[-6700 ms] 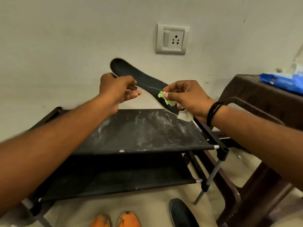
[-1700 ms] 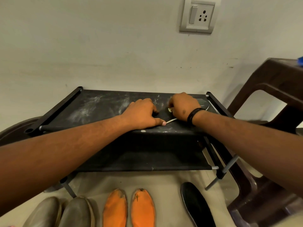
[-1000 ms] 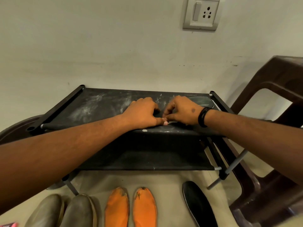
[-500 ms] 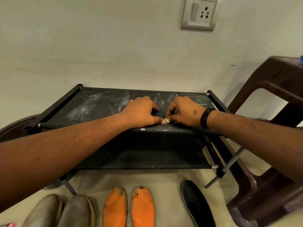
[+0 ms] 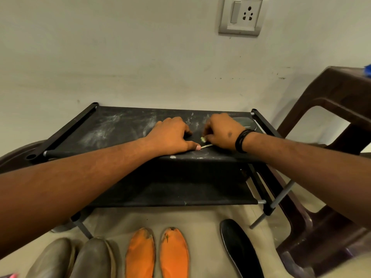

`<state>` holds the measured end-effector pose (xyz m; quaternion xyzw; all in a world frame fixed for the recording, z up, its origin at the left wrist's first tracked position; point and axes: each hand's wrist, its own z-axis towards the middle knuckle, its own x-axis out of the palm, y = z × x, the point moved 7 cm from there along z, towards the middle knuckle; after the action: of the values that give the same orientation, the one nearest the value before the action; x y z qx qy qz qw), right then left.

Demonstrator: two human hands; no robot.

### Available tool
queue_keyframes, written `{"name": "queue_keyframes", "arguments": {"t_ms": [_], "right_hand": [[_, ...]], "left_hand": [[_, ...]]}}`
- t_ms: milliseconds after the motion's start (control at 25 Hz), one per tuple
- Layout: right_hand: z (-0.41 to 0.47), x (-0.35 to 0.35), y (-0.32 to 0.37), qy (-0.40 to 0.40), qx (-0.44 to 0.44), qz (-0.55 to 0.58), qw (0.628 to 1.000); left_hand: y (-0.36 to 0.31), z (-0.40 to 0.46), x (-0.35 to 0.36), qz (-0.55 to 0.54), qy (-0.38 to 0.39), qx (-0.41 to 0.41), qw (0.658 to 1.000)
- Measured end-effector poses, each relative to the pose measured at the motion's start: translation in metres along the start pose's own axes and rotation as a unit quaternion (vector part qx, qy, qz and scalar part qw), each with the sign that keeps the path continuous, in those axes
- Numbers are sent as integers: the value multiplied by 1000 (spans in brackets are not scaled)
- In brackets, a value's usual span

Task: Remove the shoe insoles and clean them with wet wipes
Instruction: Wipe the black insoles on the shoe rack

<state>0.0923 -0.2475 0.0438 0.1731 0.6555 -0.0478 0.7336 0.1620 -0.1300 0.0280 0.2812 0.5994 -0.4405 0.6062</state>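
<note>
A black insole lies flat on the top shelf of the black shoe rack; only its right end shows past my hands. My left hand rests palm down on the insole, thumb stretched toward the right hand. My right hand pinches a white wet wipe with a green smudged part against the insole, just right of my left thumb. A second black insole lies on the floor at the right, with two orange insoles beside it.
A grey-green pair lies on the floor at the lower left. A brown plastic table stands to the right of the rack, with a blue wipes pack at its edge. The wall with a switch socket is behind.
The insole went from held in the air to flat on the rack. Over the last second my right hand shifted slightly right along it with the wipe; my left hand stayed put.
</note>
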Motion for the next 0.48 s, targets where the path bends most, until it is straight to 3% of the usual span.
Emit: {"name": "queue_keyframes", "arguments": {"t_ms": [80,200,360,480], "right_hand": [[-1,6,12,31,-22,45,998],[4,-6,0,-54,38,-55,996],[8,7,13,12,-9,39,999],[11,-1,-1,-61,48,-37,996]], "left_hand": [[2,0,0,-5,-2,1,1000],[0,2,1,4,-5,0,1000],[5,3,2,-4,-4,4,1000],[4,6,3,12,-3,0,1000]]}}
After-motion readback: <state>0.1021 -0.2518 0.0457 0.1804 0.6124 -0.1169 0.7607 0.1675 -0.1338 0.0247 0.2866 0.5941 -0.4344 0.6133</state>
